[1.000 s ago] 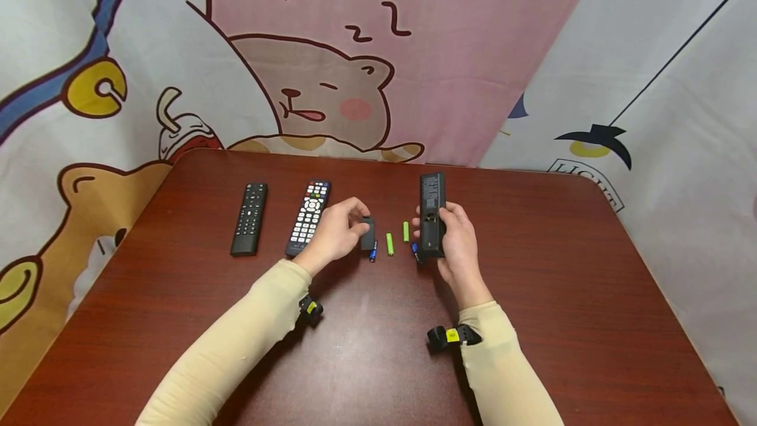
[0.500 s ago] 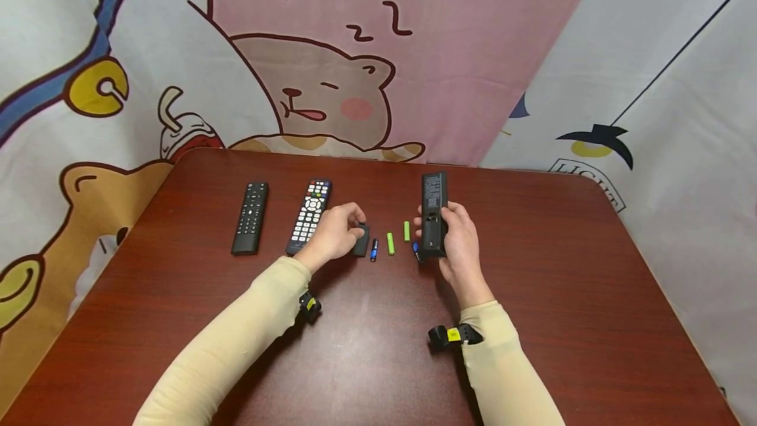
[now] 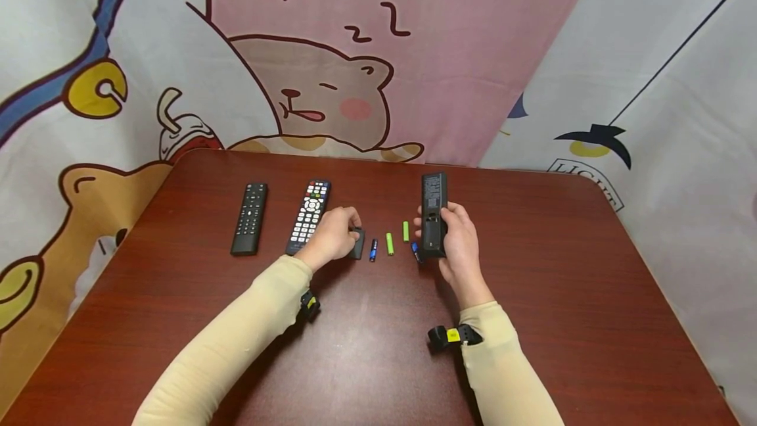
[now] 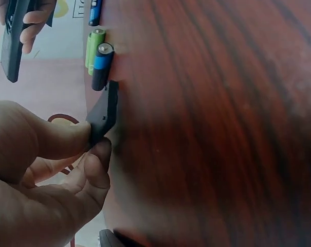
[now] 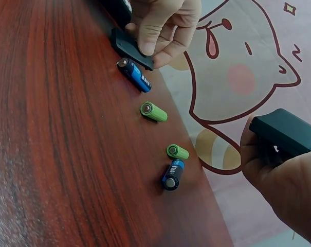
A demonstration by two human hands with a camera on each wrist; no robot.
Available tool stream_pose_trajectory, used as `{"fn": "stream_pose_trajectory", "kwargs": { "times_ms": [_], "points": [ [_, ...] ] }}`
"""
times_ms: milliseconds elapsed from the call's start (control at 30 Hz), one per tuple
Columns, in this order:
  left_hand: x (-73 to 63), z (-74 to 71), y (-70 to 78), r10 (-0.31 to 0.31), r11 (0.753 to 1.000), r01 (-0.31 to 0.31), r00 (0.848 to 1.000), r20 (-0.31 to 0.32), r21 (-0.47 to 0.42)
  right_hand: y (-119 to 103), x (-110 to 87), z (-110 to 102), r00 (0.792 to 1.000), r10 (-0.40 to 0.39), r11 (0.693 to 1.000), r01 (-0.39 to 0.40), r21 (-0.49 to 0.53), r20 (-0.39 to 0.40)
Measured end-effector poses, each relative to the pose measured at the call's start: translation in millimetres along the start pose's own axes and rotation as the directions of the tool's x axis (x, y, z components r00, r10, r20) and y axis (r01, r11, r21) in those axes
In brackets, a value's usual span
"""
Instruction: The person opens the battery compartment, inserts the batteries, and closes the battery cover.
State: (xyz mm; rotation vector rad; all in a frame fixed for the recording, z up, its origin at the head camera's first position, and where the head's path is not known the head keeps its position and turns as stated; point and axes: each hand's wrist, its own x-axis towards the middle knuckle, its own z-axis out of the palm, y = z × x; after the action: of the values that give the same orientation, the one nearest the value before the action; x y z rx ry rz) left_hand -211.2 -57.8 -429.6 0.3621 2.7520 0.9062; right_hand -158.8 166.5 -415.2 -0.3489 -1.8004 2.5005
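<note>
Between thumb and fingers my left hand [image 3: 335,234] pinches a black battery cover [image 4: 105,114], low over the table beside a blue battery [image 3: 373,250]. My right hand [image 3: 460,242] grips a black remote control [image 3: 434,215] raised off the table, its back facing up and its battery compartment uncovered. Two green batteries, one nearer the left [image 3: 389,244] and one farther back [image 3: 405,231], lie between the hands. A second blue battery [image 5: 172,176] rests close to the farther green one, beside the held remote in the head view.
On the left lies a slim black remote [image 3: 249,219]. A remote with white buttons [image 3: 309,215] sits right behind the left hand, partly covered by it. The brown table [image 3: 367,347] ends at a patterned curtain [image 3: 449,51] at the back.
My left hand has brought the battery cover slightly left and down toward the table, away from the nearer blue battery, which now shows fully. The right hand and its remote have hardly moved.
</note>
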Motion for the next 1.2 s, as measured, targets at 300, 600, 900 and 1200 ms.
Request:
{"fn": "stream_pose_trajectory", "kwargs": {
  "times_ms": [300,600,900,1200],
  "points": [
    [0.3,2.1,-2.2,0.017,0.997,-0.017,1.000,0.004,0.070,1.4,-0.2,-0.5,1.000,0.013,1.000,-0.013,-0.009,-0.010],
    [-0.5,1.5,-2.6,0.033,0.996,-0.032,0.999,-0.017,0.088,2.3,-0.3,-0.2,1.000,0.013,1.000,-0.013,-0.007,-0.005],
    [-3.7,1.0,-2.5,0.091,0.991,-0.084,0.994,-0.062,0.102,3.2,-0.5,-0.2,1.000,0.012,1.000,-0.012,0.001,-0.006],
    [-8.8,0.8,5.1,0.189,0.978,-0.188,0.982,-0.002,0.085,2.6,-0.6,-1.0,1.000,0.016,1.000,-0.016,-0.015,-0.015]
  ]
}}
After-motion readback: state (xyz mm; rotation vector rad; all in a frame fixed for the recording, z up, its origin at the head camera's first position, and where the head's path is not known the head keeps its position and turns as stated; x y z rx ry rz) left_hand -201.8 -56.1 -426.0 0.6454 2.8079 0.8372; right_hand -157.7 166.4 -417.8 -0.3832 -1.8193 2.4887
